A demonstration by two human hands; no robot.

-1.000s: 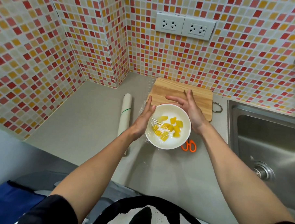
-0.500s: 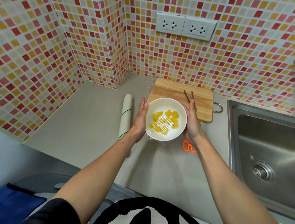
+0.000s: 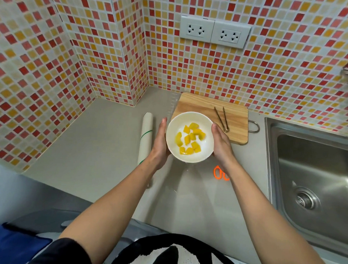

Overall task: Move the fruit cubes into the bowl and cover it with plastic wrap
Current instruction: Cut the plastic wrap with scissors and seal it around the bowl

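Mosaic-tiled counter, frame centre: my left hand [image 3: 160, 146] and right hand [image 3: 221, 144] cup the wrapped bowl [image 3: 189, 137]; squeezing could loosen the plastic wrap [image 3: 184, 173].

White bowl [image 3: 206, 151], yellow fruit cubes [image 3: 189, 139]

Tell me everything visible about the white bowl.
The white bowl is round, smooth and glossy, ceramic by its look, upright and holding yellow fruit cubes. The left hand and right hand cup its sides. Its far rim overlaps the wooden cutting board. Plastic wrap is hard to make out.
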